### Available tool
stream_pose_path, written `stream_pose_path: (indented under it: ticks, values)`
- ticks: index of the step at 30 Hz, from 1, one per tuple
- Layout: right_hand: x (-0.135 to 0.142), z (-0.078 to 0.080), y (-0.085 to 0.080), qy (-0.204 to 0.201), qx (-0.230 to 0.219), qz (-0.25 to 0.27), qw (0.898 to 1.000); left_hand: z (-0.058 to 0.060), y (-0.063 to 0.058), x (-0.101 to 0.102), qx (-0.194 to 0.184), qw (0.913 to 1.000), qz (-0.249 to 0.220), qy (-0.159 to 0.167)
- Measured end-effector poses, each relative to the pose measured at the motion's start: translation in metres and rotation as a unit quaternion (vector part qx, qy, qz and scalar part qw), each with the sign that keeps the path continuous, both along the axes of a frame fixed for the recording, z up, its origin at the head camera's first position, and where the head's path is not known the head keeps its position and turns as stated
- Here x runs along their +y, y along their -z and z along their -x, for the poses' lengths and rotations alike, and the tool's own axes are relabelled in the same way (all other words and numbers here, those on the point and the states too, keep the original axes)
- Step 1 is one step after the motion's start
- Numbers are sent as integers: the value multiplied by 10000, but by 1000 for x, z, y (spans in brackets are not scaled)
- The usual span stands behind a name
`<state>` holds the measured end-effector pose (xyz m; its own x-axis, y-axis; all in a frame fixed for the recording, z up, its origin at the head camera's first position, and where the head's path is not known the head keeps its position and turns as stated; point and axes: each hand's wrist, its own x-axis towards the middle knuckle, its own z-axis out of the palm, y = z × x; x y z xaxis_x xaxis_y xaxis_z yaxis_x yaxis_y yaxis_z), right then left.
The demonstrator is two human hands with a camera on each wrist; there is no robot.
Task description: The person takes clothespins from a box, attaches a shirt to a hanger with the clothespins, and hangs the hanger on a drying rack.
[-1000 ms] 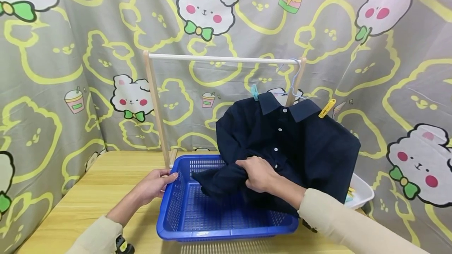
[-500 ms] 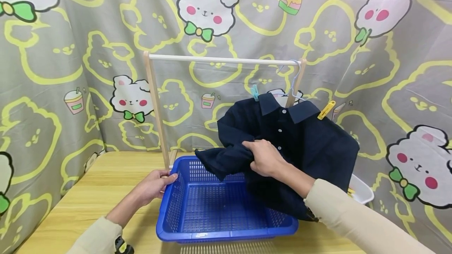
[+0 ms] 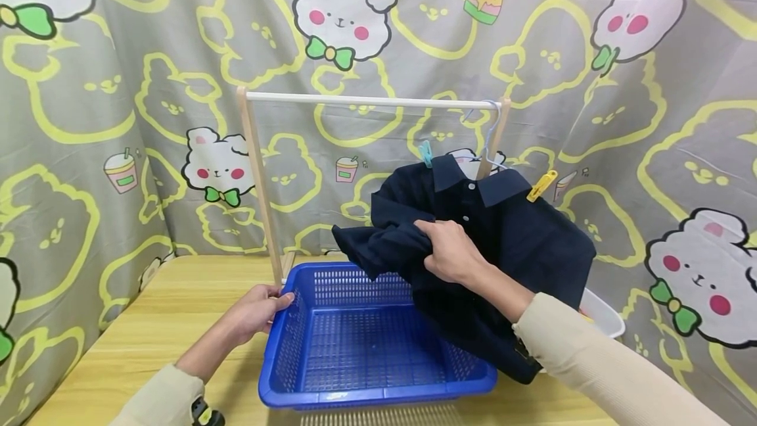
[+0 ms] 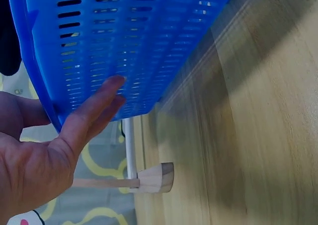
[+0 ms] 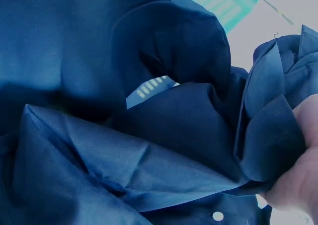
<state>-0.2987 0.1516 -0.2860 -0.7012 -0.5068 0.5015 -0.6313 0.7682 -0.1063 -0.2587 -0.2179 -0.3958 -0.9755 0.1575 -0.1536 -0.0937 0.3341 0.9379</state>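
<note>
A navy button-up shirt [image 3: 532, 242] hangs on a light blue wire hanger [image 3: 488, 140], clipped by a teal clothespin [image 3: 426, 154] and a yellow clothespin [image 3: 541, 186]. My right hand [image 3: 452, 252] grips a bunched part of it, holding the loose end above the blue plastic basket [image 3: 378, 395]. In the right wrist view, dark folds [image 5: 174, 145] run into that hand, and a white button shows below. My left hand [image 3: 260, 313] pinches the basket's left rim. The left wrist view shows its fingers [image 4: 94, 106] along the slotted outer wall, thumb on the other side.
A small clothes rack with a white rod [image 3: 355, 100] and wooden posts [image 3: 260, 183] stands behind the basket on the wooden table [image 3: 148, 321]. The shirt partly hides a white tray [image 3: 612, 324] at the right. A cartoon-print curtain [image 3: 331, 169] surrounds the table.
My right hand has risen and moved slightly right, lifting the bunched shirt end out of the basket. The lower shirt now hangs over the basket's right side. The left hand stays at the rim.
</note>
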Motion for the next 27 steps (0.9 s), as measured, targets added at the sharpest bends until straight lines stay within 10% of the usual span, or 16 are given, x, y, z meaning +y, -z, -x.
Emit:
stream_pose_path:
  ticks: [27]
  values:
    - [12,5,3,590,-277,494,9966,-22,-29,-73,-85,9990,389,-218]
